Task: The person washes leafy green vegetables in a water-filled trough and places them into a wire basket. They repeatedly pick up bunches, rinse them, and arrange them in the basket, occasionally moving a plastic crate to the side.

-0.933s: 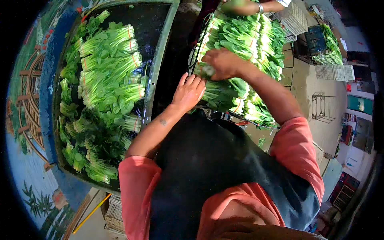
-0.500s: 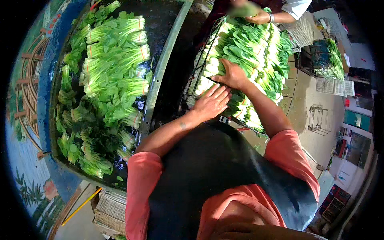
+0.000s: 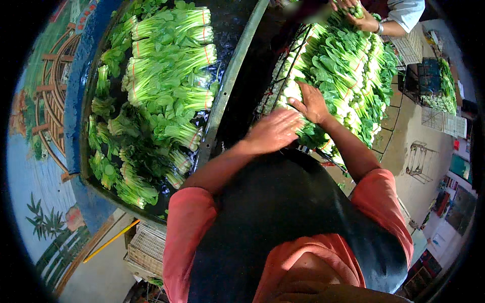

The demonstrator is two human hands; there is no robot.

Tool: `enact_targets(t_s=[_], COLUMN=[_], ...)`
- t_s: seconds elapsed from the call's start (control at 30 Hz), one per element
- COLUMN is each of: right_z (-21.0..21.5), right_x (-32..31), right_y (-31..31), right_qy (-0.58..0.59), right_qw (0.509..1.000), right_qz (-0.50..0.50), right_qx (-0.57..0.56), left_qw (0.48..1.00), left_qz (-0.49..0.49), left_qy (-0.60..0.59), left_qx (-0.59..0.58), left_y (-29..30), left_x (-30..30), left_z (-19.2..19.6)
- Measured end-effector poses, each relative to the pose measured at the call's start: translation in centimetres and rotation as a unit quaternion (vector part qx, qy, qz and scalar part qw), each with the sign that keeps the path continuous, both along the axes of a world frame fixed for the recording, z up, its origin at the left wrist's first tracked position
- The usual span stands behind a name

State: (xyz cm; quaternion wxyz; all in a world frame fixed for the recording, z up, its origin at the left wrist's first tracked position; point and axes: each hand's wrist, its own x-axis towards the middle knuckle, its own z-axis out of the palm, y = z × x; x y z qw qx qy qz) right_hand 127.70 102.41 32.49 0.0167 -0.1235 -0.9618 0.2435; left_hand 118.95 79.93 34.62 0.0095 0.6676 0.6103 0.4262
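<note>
My left hand [image 3: 274, 130] hovers blurred, fingers spread, at the near edge of a wire rack [image 3: 290, 65] piled with bundled leafy greens [image 3: 343, 70]. My right hand [image 3: 312, 102] lies flat on those greens, pressing the white stalk ends near the rack's front. Neither hand holds a bundle. To the left, a dark water tub [image 3: 232, 76] holds many more bundles of greens [image 3: 161, 86] tied with red bands, floating in water.
Another person's hand [image 3: 361, 17] with a white sleeve works at the rack's far end. A second crate of greens [image 3: 439, 86] and wire baskets stand at right. Empty wire crates [image 3: 146, 247] sit on the floor below the tub. A painted wall [image 3: 35, 151] is at left.
My left hand has moved right, from between tub and rack onto the rack's near edge. My right hand stays on the greens. The view has shifted so the rack looks closer.
</note>
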Motion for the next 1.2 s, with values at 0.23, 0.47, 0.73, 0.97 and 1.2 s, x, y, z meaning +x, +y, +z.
enact_targets(t_s=[0.23,0.47,0.73,0.97,1.2], right_z=[1.2,1.3,1.4,1.6,4.4], right_x=[-0.2,0.5,0.9,-0.2,0.3], right_y=[-0.6,-0.6,-0.9,-0.9,0.3], right_qy=[0.008,-0.004,-0.035,-0.042,-0.069], right_qw=[1.000,0.999,0.997,0.997,0.993], right_qz=[-0.010,-0.034,-0.057,-0.056,0.003], right_qx=[0.013,0.032,0.028,0.020,0.094], left_qw=[0.907,0.856,0.786,0.844,0.804], left_qz=[0.252,0.165,0.103,0.092,0.225], left_qy=[0.116,0.250,0.187,0.195,-0.498], left_qx=[-0.318,-0.422,-0.580,-0.490,-0.234], left_y=[-13.0,-11.7,-12.3,-12.3,-14.1], left_x=[-17.0,-21.6,-27.2,-22.4,-21.1], left_z=[-7.6,-18.1,-20.9,-12.8,-1.7])
